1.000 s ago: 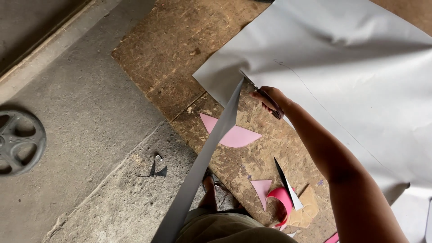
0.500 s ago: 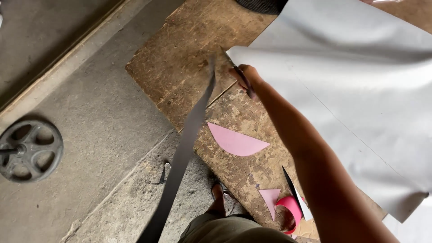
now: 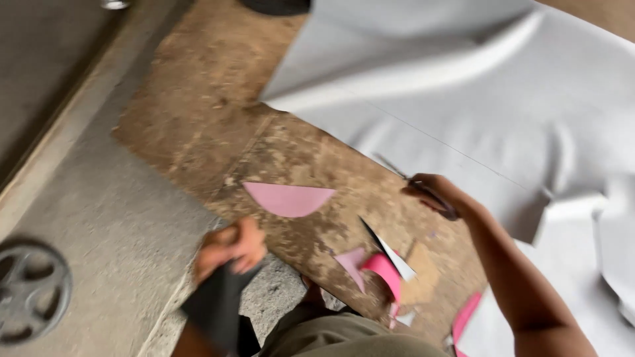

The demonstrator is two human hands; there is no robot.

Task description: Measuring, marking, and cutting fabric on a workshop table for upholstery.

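My right hand is closed on a pair of scissors, blades pointing up-left over the edge of a large pale grey sheet. That sheet covers the upper right of the view and carries a thin drawn line. Low on the left, my left hand grips the top of a dark grey strip, which hangs down toward my lap. A pink half-round scrap lies on the worn brown board between the two hands.
Smaller pink and white offcuts lie near my knee, with another pink strip by my right forearm. A grey spoked wheel rests on the concrete floor at lower left. A raised concrete ledge runs along the upper left.
The long strip no longer rises to the sheet's edge; my left hand holds it low on the left. My right hand with the scissors has dropped back toward me.
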